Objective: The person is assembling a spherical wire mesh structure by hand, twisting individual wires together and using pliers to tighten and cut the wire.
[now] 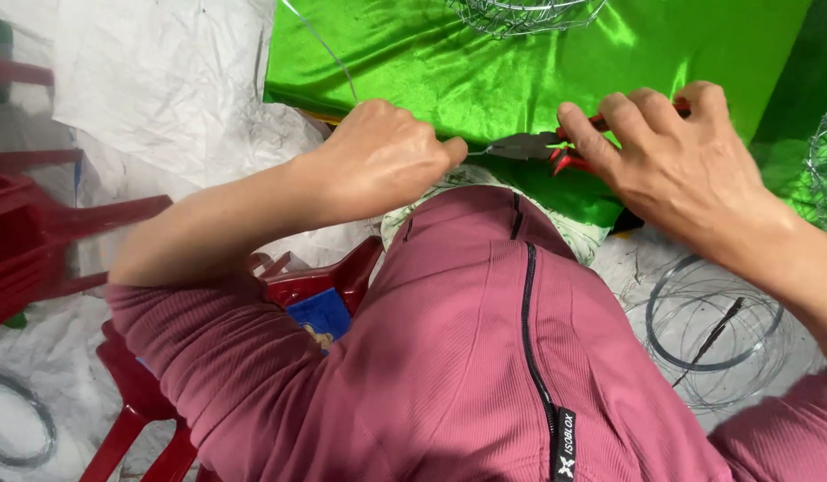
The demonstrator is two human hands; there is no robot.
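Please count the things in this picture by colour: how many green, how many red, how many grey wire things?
Green: 1, shiny cloth
Red: 2, pliers in right hand, plastic stool
Grey wire: 3, coil, coil, wire frame
Total: 6

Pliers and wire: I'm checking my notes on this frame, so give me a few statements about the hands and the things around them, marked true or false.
1. The right hand holds the pliers by red handles. True.
2. The pliers' tip points toward the left hand. True.
3. The cloth under the hands is blue. False: it is shiny green.
4. A coil of wire lies on the white sheet under the right forearm. True.
5. The left hand lies open and flat. False: it is closed into a fist near the pliers' tip.
6. The sleeves are yellow. False: they are dusky pink.
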